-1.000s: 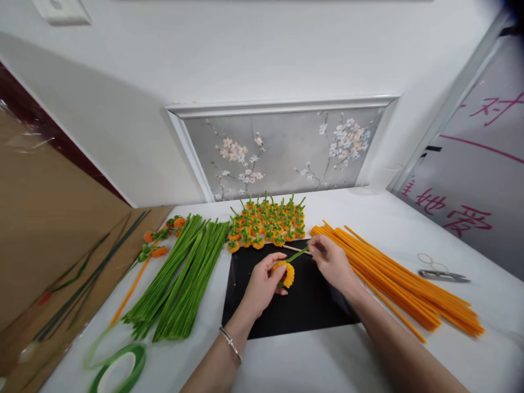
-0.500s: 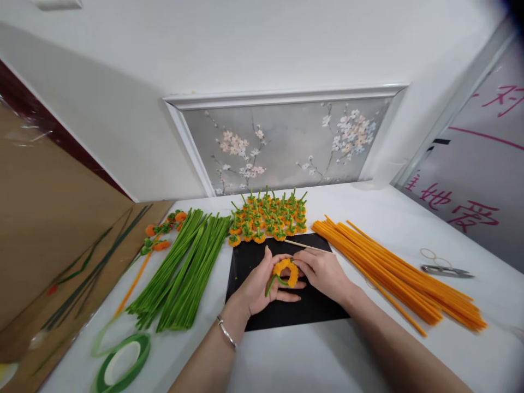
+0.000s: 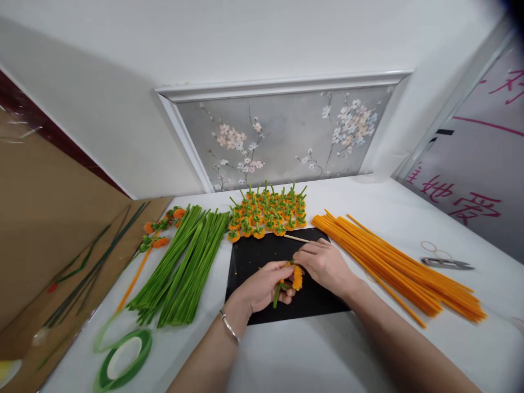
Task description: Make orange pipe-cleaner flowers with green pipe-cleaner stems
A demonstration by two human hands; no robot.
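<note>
Over the black mat (image 3: 254, 262), my left hand (image 3: 266, 286) has its thumb and fingers closed on a curled orange piece (image 3: 297, 278) with a green stem (image 3: 276, 296) hanging down. The fingertips of my right hand (image 3: 323, 265) pinch the top of the same piece, where a bit of green shows. Part of the piece is hidden behind my left thumb. A thin pale stick (image 3: 297, 238) lies at the mat's back edge, behind my right hand.
Rows of small orange and green pieces (image 3: 268, 213) stand behind the mat. Green stems (image 3: 184, 267) and a green tape roll (image 3: 141, 349) lie left. Orange stems (image 3: 393, 265) and scissors (image 3: 446, 263) lie right. Orange flowers (image 3: 160, 242) lie far left.
My left fingers have gone from spread to curled, with the thumb now down on the orange piece. The piece has turned, so its ring shape shows less. The view has shifted slightly.
</note>
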